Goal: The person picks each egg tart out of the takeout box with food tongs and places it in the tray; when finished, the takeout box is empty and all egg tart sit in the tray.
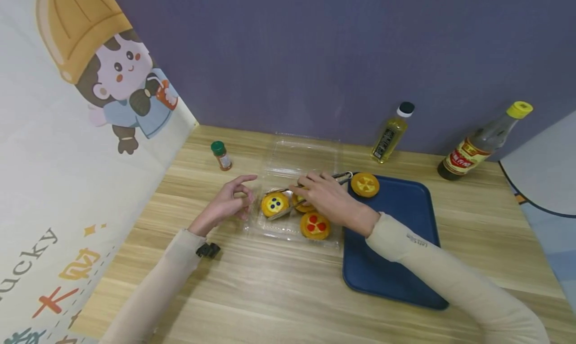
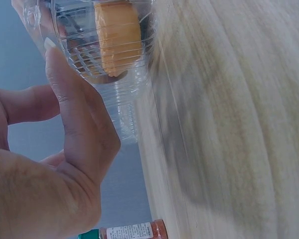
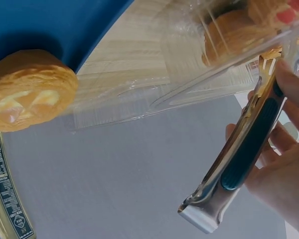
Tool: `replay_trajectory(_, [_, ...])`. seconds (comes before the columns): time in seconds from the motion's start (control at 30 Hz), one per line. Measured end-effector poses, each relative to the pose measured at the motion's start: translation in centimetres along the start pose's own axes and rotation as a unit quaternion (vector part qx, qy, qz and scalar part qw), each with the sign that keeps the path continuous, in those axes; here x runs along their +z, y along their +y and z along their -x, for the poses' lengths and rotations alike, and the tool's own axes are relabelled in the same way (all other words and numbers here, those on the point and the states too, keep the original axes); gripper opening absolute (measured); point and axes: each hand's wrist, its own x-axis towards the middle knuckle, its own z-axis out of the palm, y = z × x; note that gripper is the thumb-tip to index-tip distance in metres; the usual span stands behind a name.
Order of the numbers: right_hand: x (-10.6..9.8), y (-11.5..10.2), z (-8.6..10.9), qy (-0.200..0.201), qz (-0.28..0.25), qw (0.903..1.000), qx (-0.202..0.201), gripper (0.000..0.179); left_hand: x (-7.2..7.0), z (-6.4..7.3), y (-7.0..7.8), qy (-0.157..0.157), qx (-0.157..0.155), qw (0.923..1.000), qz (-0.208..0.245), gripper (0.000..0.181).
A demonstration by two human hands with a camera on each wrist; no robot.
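Observation:
My right hand (image 1: 325, 198) grips metal tongs (image 3: 253, 135) with dark green handle pads. The tong arms reach left, one on either side of a round tart (image 1: 275, 203) with dark blue dots on its yellow top. That tart is in the left part of a clear plastic clamshell box (image 1: 283, 233), whose lid (image 1: 303, 154) is folded back. A tart with red pieces (image 1: 315, 226) sits at the box's front right; another yellow tart (image 1: 299, 202) is partly covered by my right hand. Beside the box's left wall, my left hand (image 1: 228, 203) has loosely bent fingers and holds nothing.
On the right, a blue tray (image 1: 391, 264) carries one tart (image 1: 365, 184) at its far left corner. A green-capped spice jar (image 1: 221, 156) stands back left. An oil bottle (image 1: 389, 136) and a yellow-capped sauce bottle (image 1: 477, 149) stand along the purple back wall.

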Motion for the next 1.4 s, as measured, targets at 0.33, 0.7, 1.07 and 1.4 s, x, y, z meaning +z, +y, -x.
replay_trajectory(0.33, [0.1,-0.2,0.5,0.006,-0.007,0.9999,0.007,0.063,0.1,-0.2,-0.1,-0.002,0.001,1.0,-0.003,0.072])
replay_trajectory(0.7, [0.0,0.1,1.8,0.048,-0.006,0.9987,0.013,0.059,0.0,-0.1,0.1,-0.004,0.001,1.0,0.003,0.07])
replay_trajectory(1.07, [-0.6,1.3,5.0,0.092,-0.017,0.9946,0.045,0.063,0.0,-0.1,-0.1,-0.009,-0.005,0.9999,0.011,0.071])
replay_trajectory(1.4, [-1.8,3.6,9.0,0.14,0.005,0.9863,0.087,0.06,-0.2,0.0,0.0,-0.009,-0.006,0.9999,0.003,0.073])
